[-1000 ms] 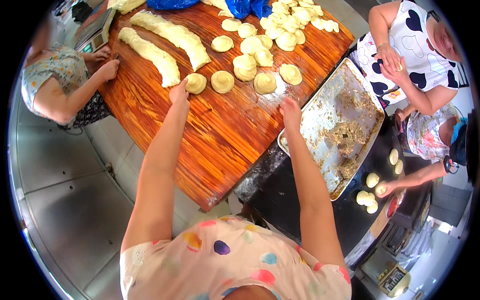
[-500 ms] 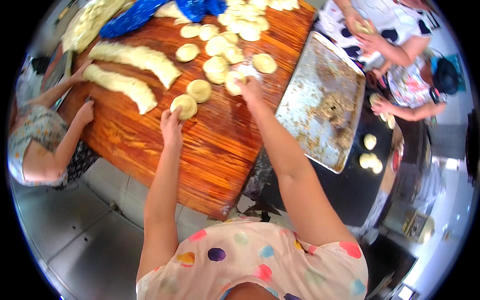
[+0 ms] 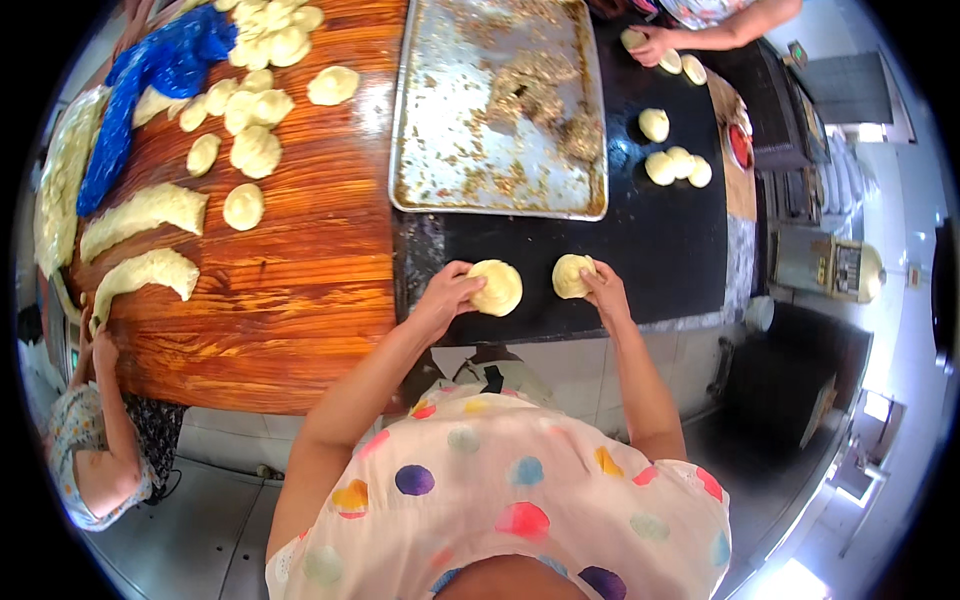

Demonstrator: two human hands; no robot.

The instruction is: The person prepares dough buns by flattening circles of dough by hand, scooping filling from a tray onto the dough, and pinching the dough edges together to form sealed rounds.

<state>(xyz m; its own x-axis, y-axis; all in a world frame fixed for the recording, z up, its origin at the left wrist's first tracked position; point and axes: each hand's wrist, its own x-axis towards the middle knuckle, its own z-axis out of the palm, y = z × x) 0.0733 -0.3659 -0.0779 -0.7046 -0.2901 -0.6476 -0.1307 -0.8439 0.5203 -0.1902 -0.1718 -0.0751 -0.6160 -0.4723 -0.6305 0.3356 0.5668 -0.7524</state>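
My left hand (image 3: 445,300) pinches the edge of a flat round of pale yellow dough (image 3: 498,288) over the near part of the black tabletop (image 3: 520,236). A second dough round (image 3: 571,277), a little smaller in view, is gripped at its right edge by my right hand (image 3: 608,296). The two rounds are apart, with a gap of black surface between them. Beyond my hands lies a metal tray (image 3: 440,195) bearing a clump of brownish crumbly filling (image 3: 530,88).
The wooden table (image 3: 330,340) on the left carries several dough rounds (image 3: 270,110), long dough strips (image 3: 150,218) and blue plastic sheeting (image 3: 128,150). Several filled-looking dough balls (image 3: 680,165) sit at right. A co-worker's hand (image 3: 655,45) works far right; another person (image 3: 100,430) handles a strip at left.
Both my hands have moved from the wooden table rightward to the black tabletop, each carrying a dough round. My view has turned right, and the tray now lies straight ahead.
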